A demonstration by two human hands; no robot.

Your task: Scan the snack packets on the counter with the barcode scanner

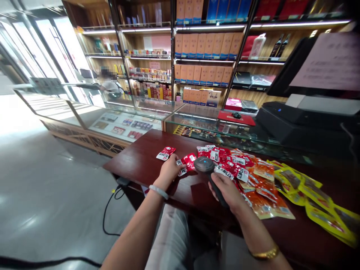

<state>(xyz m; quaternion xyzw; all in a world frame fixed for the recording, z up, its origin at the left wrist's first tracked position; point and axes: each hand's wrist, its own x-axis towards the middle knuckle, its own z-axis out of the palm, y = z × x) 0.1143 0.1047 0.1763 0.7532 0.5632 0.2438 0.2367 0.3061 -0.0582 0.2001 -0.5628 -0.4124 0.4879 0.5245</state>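
My left hand (pixel 169 170) pinches the edge of a red and white snack packet (pixel 189 162) just above the dark wooden table. In my right hand (pixel 225 187) is a black barcode scanner (pixel 204 165), my fingers wrapped round its handle and its head turned toward that packet. A second red snack packet (pixel 165 153) lies by itself on the table, just beyond my left hand. Past the scanner spreads a heap of red and white packets (pixel 225 159), with orange packets (pixel 264 187) on its right side.
Yellow packets (pixel 315 198) lie at the right of the table (pixel 135 157). Behind stand glass display counters (pixel 180 112) and shelves of boxes (pixel 205 45). A black machine (pixel 303 123) is at the right. One person (pixel 111 84) is behind the far counter. Black cable (pixel 104 217) hangs at left.
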